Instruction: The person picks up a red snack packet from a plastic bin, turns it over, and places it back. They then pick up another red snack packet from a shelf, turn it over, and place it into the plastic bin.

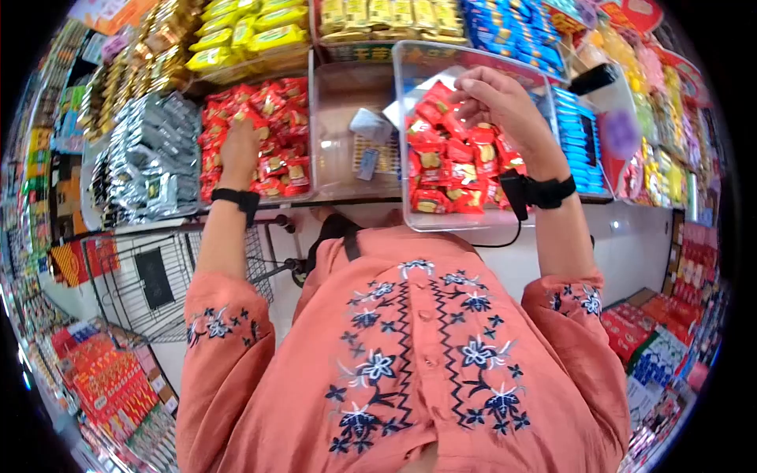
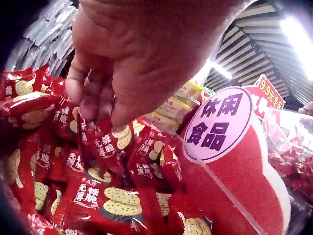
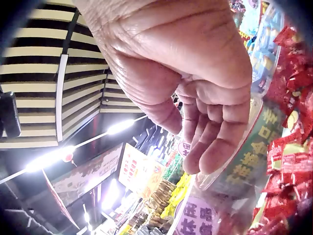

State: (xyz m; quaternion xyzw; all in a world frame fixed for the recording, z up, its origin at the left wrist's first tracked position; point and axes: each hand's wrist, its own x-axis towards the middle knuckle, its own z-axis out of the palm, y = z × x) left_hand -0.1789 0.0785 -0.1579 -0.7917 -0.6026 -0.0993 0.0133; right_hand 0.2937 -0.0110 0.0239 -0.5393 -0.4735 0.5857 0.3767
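My left hand (image 1: pixel 240 151) reaches down into a bin heaped with red biscuit packets (image 1: pixel 277 102). In the left wrist view its thumb and fingers pinch the top of one red biscuit packet (image 2: pixel 103 147), with more packets lying around and under it. My right hand (image 1: pixel 505 106) hangs over a clear plastic bin (image 1: pixel 405 185), which holds red packets (image 1: pixel 457 154) of a similar look. Its fingers are loosely bent, and nothing shows between them in the right wrist view, where red packets (image 3: pixel 288 161) lie beside the hand.
Between the two bins is a compartment (image 1: pixel 335 87) with a white crumpled thing (image 1: pixel 371 124) at its right side. Silver packets (image 1: pixel 154 150) fill the left bin, blue ones (image 1: pixel 574 142) the right. Yellow packs (image 1: pixel 252 31) stand behind. A wire shopping cart (image 1: pixel 118 292) is at lower left.
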